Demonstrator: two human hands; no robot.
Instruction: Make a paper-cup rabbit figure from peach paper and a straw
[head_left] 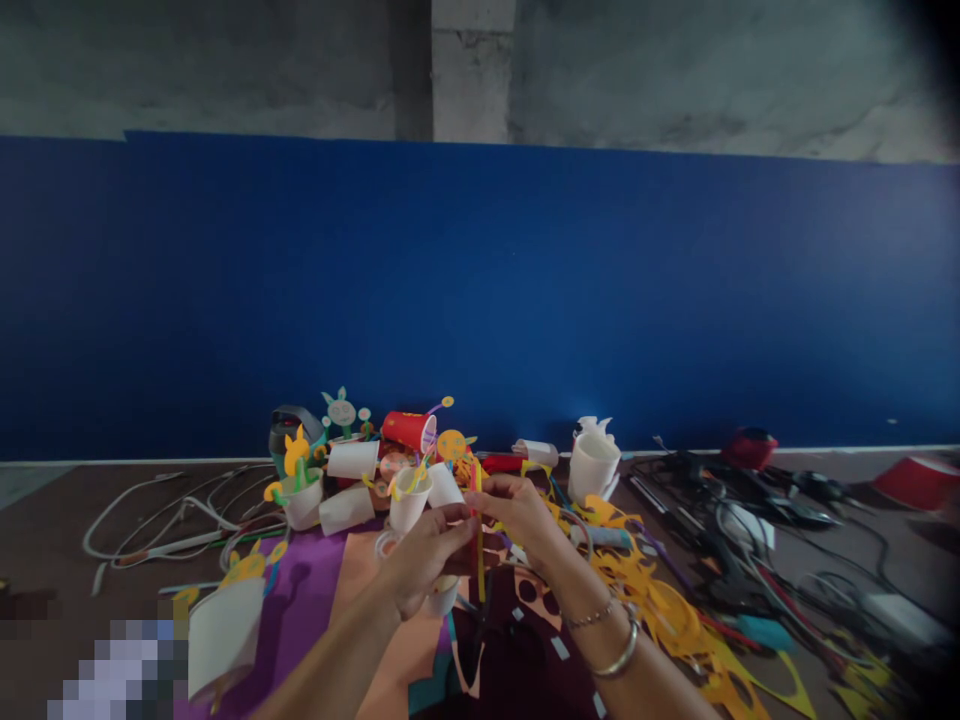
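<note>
Both forearms reach in from the lower edge, the left slanting up to the right and the right slanting up to the left, so the hands meet above the middle of the counter [45, 540]. The left hand [427, 555] is turned with its back up, wrist nearly in line with the forearm, thumb and fingers pointing inward. Its grip is together on the red and yellow strips [481, 565], though part of the contact is hidden. The right hand [517, 515] arches over from the other side, knuckles high and wrist bent inward; its grip is clamped on the same strips near their upper part, thumb against fingers, with the lower fingers curled in shadow behind. The strips stand nearly upright between the hands, the yellow length hanging below the fingers. A chain bracelet [589, 616] and a bangle [619, 655] circle the right forearm near the wrist.

A white cup [411, 503] stands just beyond the left hand, and a red cup [405, 430] lies tipped farther back. Beneath the left forearm spread a purple sheet [300, 570] and a peach sheet [367, 610]. Yellow paper scraps [667, 610] lie to the right of the right forearm.
</note>
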